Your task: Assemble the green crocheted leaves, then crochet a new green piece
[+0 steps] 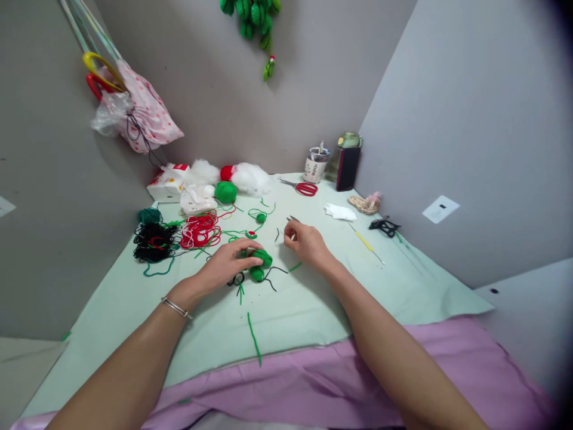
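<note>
My left hand point(229, 261) rests on the pale green cloth point(313, 298), its fingers curled around a small green crocheted piece point(261, 258) with a second green ball point(256, 274) just below it. Black yarn strands point(273, 276) trail from these pieces. My right hand point(304, 240) is a little to the right, fingers pinched on a small dark metal tool point(292, 219) whose tip pokes out above the fingertips. A silver bracelet point(176, 307) sits on my left wrist.
Tangled red yarn point(200, 230), black yarn point(153, 240), a green yarn ball point(225, 192) and white stuffing point(250, 177) lie behind. Red scissors point(305, 189), a cup of tools point(316, 163), a yellow-handled hook point(364, 242) and a bottle point(348, 160) sit back right. A pink bag point(138, 110) hangs left.
</note>
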The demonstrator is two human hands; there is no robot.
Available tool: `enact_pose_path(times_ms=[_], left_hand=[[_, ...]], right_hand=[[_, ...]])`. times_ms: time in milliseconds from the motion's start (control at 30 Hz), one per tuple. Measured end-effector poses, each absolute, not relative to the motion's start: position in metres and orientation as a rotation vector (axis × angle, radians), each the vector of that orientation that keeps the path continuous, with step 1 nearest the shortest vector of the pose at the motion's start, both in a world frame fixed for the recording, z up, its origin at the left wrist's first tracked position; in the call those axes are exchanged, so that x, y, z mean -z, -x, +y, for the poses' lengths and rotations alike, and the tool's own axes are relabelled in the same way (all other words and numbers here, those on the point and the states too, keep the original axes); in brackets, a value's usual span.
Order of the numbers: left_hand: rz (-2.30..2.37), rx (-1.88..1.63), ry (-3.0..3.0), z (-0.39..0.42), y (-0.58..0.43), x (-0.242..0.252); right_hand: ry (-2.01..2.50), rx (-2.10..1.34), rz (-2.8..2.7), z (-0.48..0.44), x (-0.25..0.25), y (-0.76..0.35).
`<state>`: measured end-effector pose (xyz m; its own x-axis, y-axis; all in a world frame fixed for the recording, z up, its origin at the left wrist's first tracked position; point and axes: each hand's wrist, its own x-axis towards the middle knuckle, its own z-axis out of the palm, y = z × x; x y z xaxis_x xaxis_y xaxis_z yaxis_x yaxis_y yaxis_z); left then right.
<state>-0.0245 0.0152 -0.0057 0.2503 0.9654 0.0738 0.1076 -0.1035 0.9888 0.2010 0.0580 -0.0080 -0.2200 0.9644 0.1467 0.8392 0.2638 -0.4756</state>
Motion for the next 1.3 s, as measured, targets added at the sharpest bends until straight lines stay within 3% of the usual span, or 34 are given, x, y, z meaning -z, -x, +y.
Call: enact_pose_path(times_ms=[500,833,1300], left_hand=[[1.086,-1.257,-1.113,0.016,0.022,0.004],[0.906,-1.372,-0.858,0.014,0.015,0.002],[0.845,-1.373,-0.772,0.003,-0.001,0.005]], right_hand=[[0.943,-1.29,-1.716,0.043,-0.008,-0.194],[0.859,-1.457,-1.647,0.039,-0.002,-0.184],[0.982,-1.364,-1.436,0.032,0.015,-0.155]])
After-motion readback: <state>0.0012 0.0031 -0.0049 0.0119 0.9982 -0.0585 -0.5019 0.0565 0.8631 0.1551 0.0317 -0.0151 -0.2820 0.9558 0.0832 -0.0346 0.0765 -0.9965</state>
